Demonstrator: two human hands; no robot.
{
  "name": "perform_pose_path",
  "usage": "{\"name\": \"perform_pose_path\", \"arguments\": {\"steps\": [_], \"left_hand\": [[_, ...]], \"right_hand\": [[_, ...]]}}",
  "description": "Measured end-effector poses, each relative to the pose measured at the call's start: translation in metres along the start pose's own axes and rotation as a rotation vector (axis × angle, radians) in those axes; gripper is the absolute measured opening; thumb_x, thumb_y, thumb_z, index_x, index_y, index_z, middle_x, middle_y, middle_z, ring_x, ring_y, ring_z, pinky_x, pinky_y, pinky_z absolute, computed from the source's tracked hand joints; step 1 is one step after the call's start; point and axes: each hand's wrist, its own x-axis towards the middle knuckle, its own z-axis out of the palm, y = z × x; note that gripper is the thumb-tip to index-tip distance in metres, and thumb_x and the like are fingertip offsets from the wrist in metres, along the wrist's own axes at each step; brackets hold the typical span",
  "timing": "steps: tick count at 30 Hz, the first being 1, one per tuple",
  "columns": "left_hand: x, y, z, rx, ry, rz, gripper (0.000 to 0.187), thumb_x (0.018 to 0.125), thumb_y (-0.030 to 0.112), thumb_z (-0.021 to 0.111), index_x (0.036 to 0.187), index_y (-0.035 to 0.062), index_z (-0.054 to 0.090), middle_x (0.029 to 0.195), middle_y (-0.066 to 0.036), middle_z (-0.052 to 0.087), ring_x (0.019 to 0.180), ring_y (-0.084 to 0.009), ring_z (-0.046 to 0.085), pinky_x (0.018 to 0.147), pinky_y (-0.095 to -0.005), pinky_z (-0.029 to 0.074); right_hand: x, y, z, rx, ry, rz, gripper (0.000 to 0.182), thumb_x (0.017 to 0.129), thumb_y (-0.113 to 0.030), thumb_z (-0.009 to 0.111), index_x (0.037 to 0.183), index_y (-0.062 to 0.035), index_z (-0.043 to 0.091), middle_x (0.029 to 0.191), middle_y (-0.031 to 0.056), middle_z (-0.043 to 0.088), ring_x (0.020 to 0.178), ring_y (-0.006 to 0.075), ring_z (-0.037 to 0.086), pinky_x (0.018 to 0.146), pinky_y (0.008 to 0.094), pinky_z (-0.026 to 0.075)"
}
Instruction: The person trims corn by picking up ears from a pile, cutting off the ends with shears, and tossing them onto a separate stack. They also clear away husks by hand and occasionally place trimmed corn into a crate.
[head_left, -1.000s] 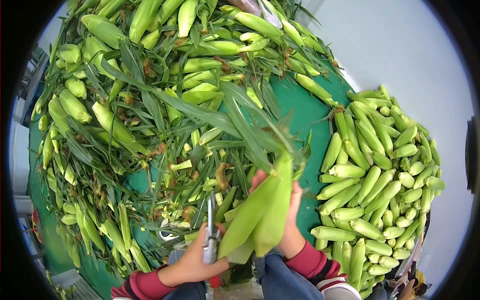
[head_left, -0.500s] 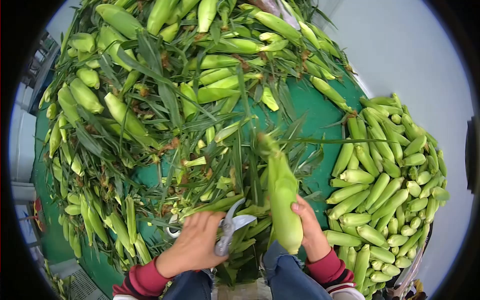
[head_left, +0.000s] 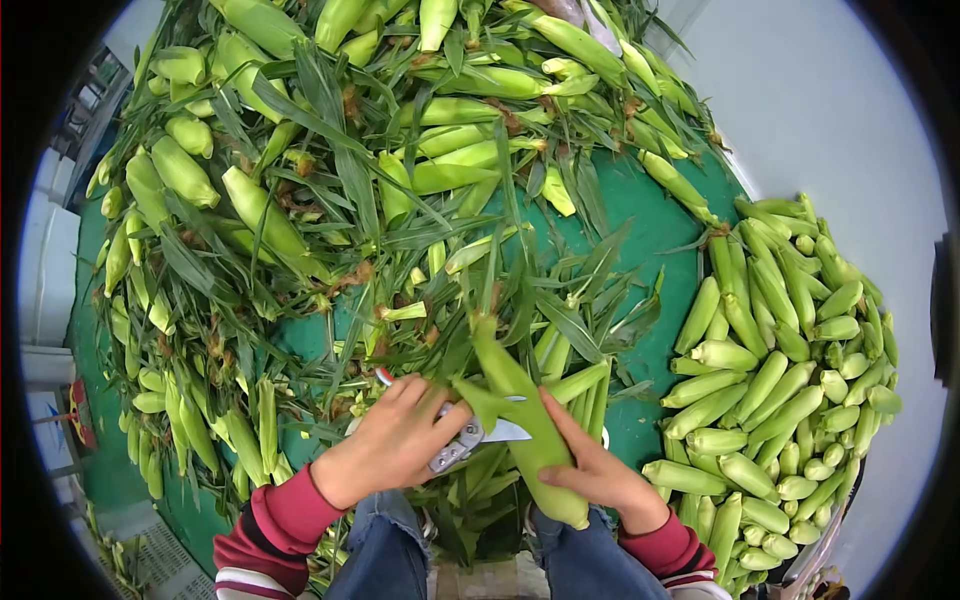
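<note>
My left hand point(head_left: 400, 430) is closed around a pair of pruning shears point(head_left: 456, 447), whose metal blade points right, against or just beside an ear of corn point(head_left: 530, 430). A loosened green husk leaf on that ear reaches over to my left fingertips; whether they pinch it, I cannot make out. My right hand point(head_left: 604, 472) grips the lower part of the ear from the right, with the thumb across its front. The ear slants, its narrow tip up and left, its thick pale end down above my knees.
Unsorted corn with long leaves point(head_left: 270, 220) is heaped at the left and back of the green surface point(head_left: 640, 250). Trimmed ears point(head_left: 760, 400) are piled at the right, beside a pale wall point(head_left: 830, 120). Cut leaves point(head_left: 490, 490) lie beneath my hands.
The ear has tilted with its tip to the left, and my right hand has turned over its lower part. My left hand and the shears have moved up and right, to the ear.
</note>
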Motion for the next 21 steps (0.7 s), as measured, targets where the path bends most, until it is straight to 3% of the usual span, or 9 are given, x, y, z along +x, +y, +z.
{"name": "perform_pose_path", "arguments": {"steps": [2,3,6,7,9,12,15,18,21], "left_hand": [[0.001,0.001,0.001,0.006,-0.100,-0.003,0.050,0.069,0.014,0.071,0.113,0.0067,0.050,0.080,-0.011,0.055,0.073,-0.0311,0.062,0.063,-0.0399,0.051],[-0.002,0.003,-0.002,-0.039,-0.212,-0.071,0.049,0.070,0.014,0.071,0.113,0.0061,0.050,0.085,-0.011,0.058,0.076,-0.0318,0.063,0.061,-0.0404,0.051],[-0.017,-0.008,0.000,-0.162,-0.123,-0.402,0.048,0.071,0.014,0.071,0.113,0.0056,0.049,0.089,-0.010,0.062,0.077,-0.0330,0.064,0.057,-0.0409,0.051],[-0.017,-0.009,-0.013,-0.332,-0.302,-0.670,0.054,0.072,0.015,0.071,0.118,0.0029,0.046,0.101,-0.016,0.061,0.088,-0.0348,0.063,0.067,-0.0408,0.051],[-0.034,-0.005,-0.005,-0.549,-0.341,-0.546,0.062,0.071,0.016,0.071,0.123,0.0010,0.043,0.106,-0.019,0.057,0.095,-0.0353,0.061,0.076,-0.0409,0.049],[-0.032,0.007,-0.005,-0.741,-0.410,-0.441,0.077,0.071,0.018,0.071,0.133,-0.0025,0.031,0.114,-0.023,0.050,0.106,-0.0357,0.054,0.092,-0.0397,0.043],[-0.027,0.002,0.011,-0.847,-0.370,-0.372,0.086,0.069,0.016,0.073,0.137,-0.0022,0.023,0.115,-0.022,0.051,0.111,-0.0326,0.052,0.095,-0.0362,0.041],[-0.015,-0.004,0.005,-0.823,-0.325,-0.249,0.082,0.068,0.016,0.071,0.133,-0.0052,0.026,0.120,-0.026,0.042,0.114,-0.0386,0.045,0.099,-0.0388,0.037],[-0.012,-0.012,0.007,-0.890,-0.322,-0.179,0.085,0.067,0.016,0.072,0.135,-0.0053,0.024,0.124,-0.025,0.040,0.118,-0.0369,0.042,0.101,-0.0382,0.035]], "right_hand": [[-0.001,-0.009,0.008,-0.030,0.000,0.040,0.090,0.077,0.001,0.059,0.151,-0.0029,0.008,0.151,0.0148,0.026,0.139,0.0229,0.025,0.114,0.0309,0.016],[-0.001,-0.010,0.008,-0.004,0.029,0.048,0.092,0.075,0.001,0.060,0.151,-0.0031,0.009,0.150,0.0146,0.028,0.138,0.0224,0.027,0.113,0.0312,0.018],[-0.006,-0.007,-0.004,0.121,0.082,0.087,0.093,0.074,0.001,0.064,0.151,-0.0029,0.012,0.145,0.0142,0.035,0.133,0.0206,0.034,0.110,0.0306,0.025],[-0.008,0.005,-0.012,0.200,0.076,0.101,0.091,0.075,0.001,0.065,0.150,-0.0024,0.014,0.142,0.0142,0.038,0.131,0.0197,0.036,0.108,0.0294,0.028],[-0.013,0.014,-0.015,0.464,0.086,0.108,0.081,0.076,0.000,0.063,0.147,-0.0017,0.024,0.138,0.0123,0.044,0.129,0.0178,0.040,0.106,0.0277,0.031],[-0.009,0.016,-0.014,0.739,0.018,0.150,0.079,0.072,-0.007,0.064,0.143,0.0010,0.030,0.124,0.0229,0.053,0.099,0.0311,0.063,0.086,0.0379,0.051],[-0.013,0.030,-0.015,0.646,-0.001,0.200,0.079,0.073,-0.015,0.066,0.141,0.0027,0.031,0.117,0.0278,0.055,0.087,0.0345,0.065,0.075,0.0411,0.054],[-0.017,0.019,-0.017,0.667,-0.102,0.246,0.083,0.071,-0.021,0.069,0.141,0.0027,0.031,0.111,0.0292,0.057,0.083,0.0346,0.065,0.073,0.0412,0.055],[-0.021,0.023,-0.024,0.727,-0.141,0.289,0.080,0.075,-0.019,0.064,0.144,0.0011,0.029,0.116,0.0239,0.057,0.082,0.0283,0.065,0.074,0.0368,0.054]]}}
